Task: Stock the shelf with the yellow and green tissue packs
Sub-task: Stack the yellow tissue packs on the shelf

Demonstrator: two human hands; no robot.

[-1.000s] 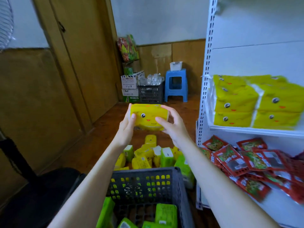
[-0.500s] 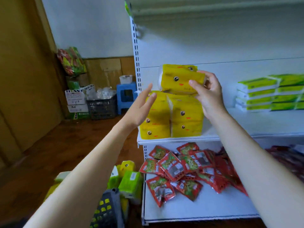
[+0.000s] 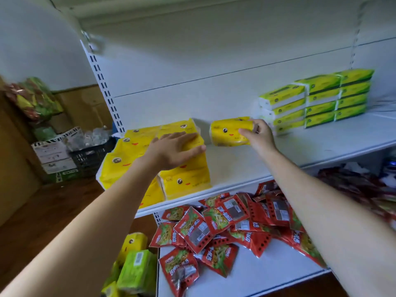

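Observation:
My right hand (image 3: 258, 136) grips a yellow tissue pack (image 3: 230, 131) with a cartoon face, holding it at the back of the white shelf (image 3: 257, 163), just right of the stacked yellow packs (image 3: 128, 159). My left hand (image 3: 175, 150) rests flat, fingers straight, on top of that yellow stack at the shelf's left end. Stacked green tissue packs (image 3: 315, 99) stand at the shelf's back right. Below on the floor lie a loose yellow pack (image 3: 132, 243) and a green pack (image 3: 137, 271).
Red snack packets (image 3: 225, 224) are piled on the lower shelf. At the left stand cardboard boxes (image 3: 53, 155), a dark crate (image 3: 90, 155) and hanging snack bags (image 3: 32, 99). A slotted upright (image 3: 102, 84) bounds the shelf's left side; bare shelf lies between the yellow and green stacks.
My right hand carried the yellow pack from above the stack down to the shelf on its right. My left hand moved onto the stack's top. The view shifted closer to the shelf.

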